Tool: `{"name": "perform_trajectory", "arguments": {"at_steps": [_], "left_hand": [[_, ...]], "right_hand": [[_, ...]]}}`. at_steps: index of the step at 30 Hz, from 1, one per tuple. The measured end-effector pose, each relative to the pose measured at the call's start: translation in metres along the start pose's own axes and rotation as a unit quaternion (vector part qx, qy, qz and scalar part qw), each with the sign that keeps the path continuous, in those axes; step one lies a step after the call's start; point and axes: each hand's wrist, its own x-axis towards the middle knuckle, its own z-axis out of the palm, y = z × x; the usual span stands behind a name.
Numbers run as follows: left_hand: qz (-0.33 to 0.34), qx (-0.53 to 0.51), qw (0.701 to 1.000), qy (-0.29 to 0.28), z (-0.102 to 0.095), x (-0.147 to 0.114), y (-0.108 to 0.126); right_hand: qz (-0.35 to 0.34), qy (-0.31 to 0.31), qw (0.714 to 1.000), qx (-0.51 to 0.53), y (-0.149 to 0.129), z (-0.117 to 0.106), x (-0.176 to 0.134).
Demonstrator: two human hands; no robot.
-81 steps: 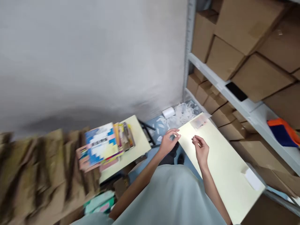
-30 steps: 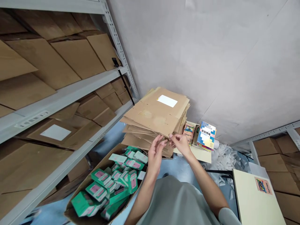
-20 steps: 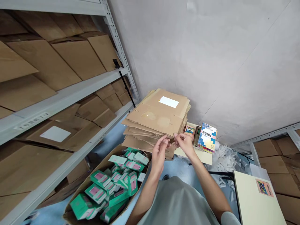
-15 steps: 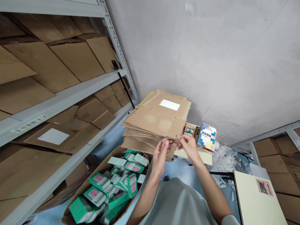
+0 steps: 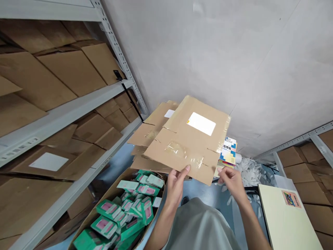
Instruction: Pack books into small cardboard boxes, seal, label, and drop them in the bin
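A flattened cardboard box with a white label and strips of clear tape is tilted up in front of me. My left hand grips its near edge, thumb on top and fingers underneath. Just right of the sheet's near corner is my right hand, its fingers curled into a pinch; whether anything lies between them is hidden. Partly covered by the raised sheet, a stack of flattened cardboard boxes stands behind and to the left.
Below left stands an open carton of green-and-white small boxes. Books lie beyond my right hand, near white paper scraps. A cream tabletop is at right. Metal shelving with cartons lines the left.
The top flattened box has been lifted off the stack and shifted right, towards me. My right hand has moved right and down, away from my left hand.
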Motion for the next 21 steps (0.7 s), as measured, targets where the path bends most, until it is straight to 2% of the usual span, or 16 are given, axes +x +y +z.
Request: {"name": "perform_trajectory", "arguments": {"at_steps": [2, 5, 8, 11, 15, 18, 21], "left_hand": [[-0.015, 0.019, 0.998, -0.05, 0.004, -0.002, -0.001], [-0.024, 0.059, 0.991, -0.121, 0.016, -0.002, -0.006], [-0.032, 0.087, 0.977, -0.19, 0.035, 0.001, -0.017], [-0.07, 0.095, 0.953, -0.279, 0.059, 0.004, -0.035], [-0.126, 0.154, 0.903, -0.381, 0.098, 0.003, -0.079], [-0.097, 0.202, 0.871, -0.437, 0.141, -0.002, -0.127], [-0.054, 0.233, 0.845, -0.478, 0.194, -0.02, -0.182]], "right_hand": [[-0.036, 0.121, 0.991, -0.044, -0.004, -0.031, 0.0], [-0.092, 0.294, 0.944, -0.119, -0.002, -0.086, 0.0], [-0.11, 0.397, 0.896, -0.166, 0.018, -0.141, -0.005], [-0.043, 0.455, 0.879, -0.139, 0.048, -0.186, -0.025], [0.032, 0.464, 0.884, -0.055, 0.082, -0.226, -0.09], [0.063, 0.514, 0.856, -0.01, 0.102, -0.248, -0.152], [0.082, 0.564, 0.821, 0.041, 0.124, -0.268, -0.215]]}}
